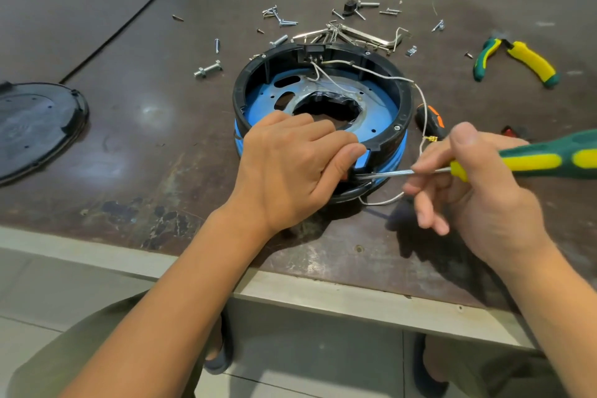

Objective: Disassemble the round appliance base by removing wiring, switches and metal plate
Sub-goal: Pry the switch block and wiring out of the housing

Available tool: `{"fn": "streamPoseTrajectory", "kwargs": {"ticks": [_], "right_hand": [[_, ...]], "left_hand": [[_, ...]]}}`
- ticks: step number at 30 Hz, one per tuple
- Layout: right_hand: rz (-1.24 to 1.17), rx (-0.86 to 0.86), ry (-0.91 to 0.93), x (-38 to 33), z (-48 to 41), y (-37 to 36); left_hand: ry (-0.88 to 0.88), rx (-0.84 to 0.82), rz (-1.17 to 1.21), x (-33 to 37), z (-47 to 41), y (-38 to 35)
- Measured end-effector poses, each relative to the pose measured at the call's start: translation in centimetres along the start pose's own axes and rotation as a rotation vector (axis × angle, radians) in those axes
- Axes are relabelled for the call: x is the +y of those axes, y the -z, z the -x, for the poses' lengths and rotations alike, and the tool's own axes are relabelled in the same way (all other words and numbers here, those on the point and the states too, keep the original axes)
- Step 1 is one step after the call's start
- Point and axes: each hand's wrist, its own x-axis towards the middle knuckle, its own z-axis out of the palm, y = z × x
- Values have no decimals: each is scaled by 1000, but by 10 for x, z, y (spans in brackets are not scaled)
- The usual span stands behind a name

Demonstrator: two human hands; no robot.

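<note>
Base (pixel 240 97) 1, rim gripped by left hand (pixel 290 165); green screwdriver (pixel 533 161) 1 grasped by right hand (pixel 484 203); pliers (pixel 523 56) 1.

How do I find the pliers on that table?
Start at the round black-and-blue base in the middle of the brown table. Look to its right: the pliers lie there untouched. Unlike the green-and-yellow screwdriver in the right hand, they have two spread handles.

One base (pixel 239 92), one lid (pixel 35 126), one pliers (pixel 529 62).
</note>
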Motion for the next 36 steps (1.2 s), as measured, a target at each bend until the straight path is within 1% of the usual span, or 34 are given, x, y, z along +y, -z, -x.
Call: {"fn": "streamPoseTrajectory", "kwargs": {"ticks": [1,3,6,11,17,19,23,27,29,33,36], "right_hand": [[29,-4,28,-2,2,0],[47,42,53,-2,1,-1],[-9,100,36,0,-2,-2],[-110,234,-221,-2,-14,-2],[-212,300,-402,0,-17,3],[-262,316,-386,-2,-17,4],[-269,297,-246,-9,-15,5],[-263,300,-263,-6,-16,1],[-295,322,-317,-5,-19,1],[-384,353,-487,-2,-27,3],[-432,352,-559,0,-30,7]], "left_hand": [[3,-1,-1,0,0,0],[4,-4,0,0,0,1],[7,-11,-10,0,1,1],[16,-14,-15,2,0,3],[7,-22,-10,-1,2,0],[12,-26,-11,-1,2,0],[7,-3,-2,0,-2,0],[1,-1,-8,1,-1,0],[-8,1,-10,1,-1,0],[-9,14,-19,0,0,-1],[-17,-1,-24,0,0,-2]]}}
